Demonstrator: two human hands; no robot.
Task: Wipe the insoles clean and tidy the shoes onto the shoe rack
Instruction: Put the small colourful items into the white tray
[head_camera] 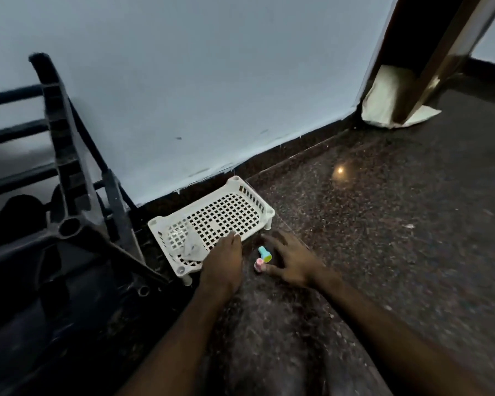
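Looking down from the head camera, a person is reaching both arms across the dark speckled floor (pixel 383 210) toward its wall edge. The left hand (pixel 222 261) is lying with fairly straight fingers on the near edge of a white perforated tray (pixel 226 212), which is sitting on the floor against the skirting. The right hand (pixel 293 261) is resting spread on the floor beside the tray's near right corner, holding nothing. Its thumb is lying just beside a pink bottle (pixel 258 264); whether they are touching I cannot tell. A blue bottle (pixel 265 253) is lying between the hands. The black shoe rack (pixel 69 172) is standing at the floor's left edge, carrying dark rounded shapes (pixel 20 215), probably shoes. No insole is showing.

A careless sweep of the right hand is likely to send the bottles rolling. Weight on the tray's edge may be tipping it and sliding off the clear wrapper (pixel 185 242).

Counting: two hands, two bottles, one tray, one wrapper, one rack. The shoes are too dark to count.
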